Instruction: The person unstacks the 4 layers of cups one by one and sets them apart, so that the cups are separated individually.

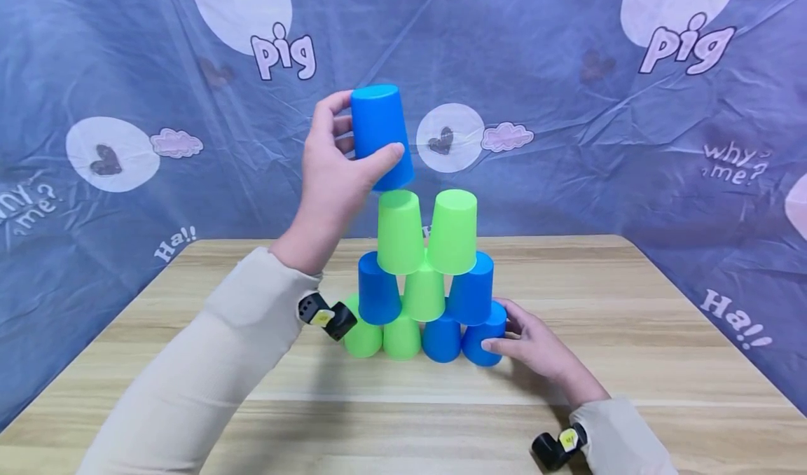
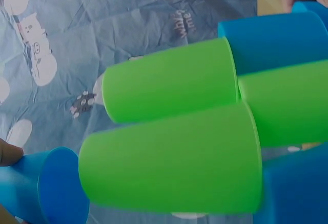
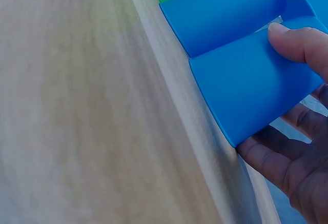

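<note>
My left hand (image 1: 328, 170) holds an upside-down blue cup (image 1: 380, 135) in the air, thumb across its front and fingers behind. The cup tilts slightly, its rim close over the left top green cup (image 1: 400, 233). In the left wrist view, the open mouth of this blue cup (image 2: 64, 188) faces that green cup's closed end. Beside it stands the right top green cup (image 1: 453, 231). My right hand (image 1: 539, 349) grips the bottom-right blue cup (image 1: 482, 342) of the stack; the right wrist view shows thumb and fingers on opposite sides of this cup (image 3: 246, 83).
Below the top pair, a blue cup (image 1: 378, 289), a green cup (image 1: 424, 293) and another blue cup (image 1: 473, 289) form the middle row. Green and blue cups make the bottom row on the wooden table (image 1: 416, 419). A patterned blue cloth (image 1: 555, 181) hangs behind.
</note>
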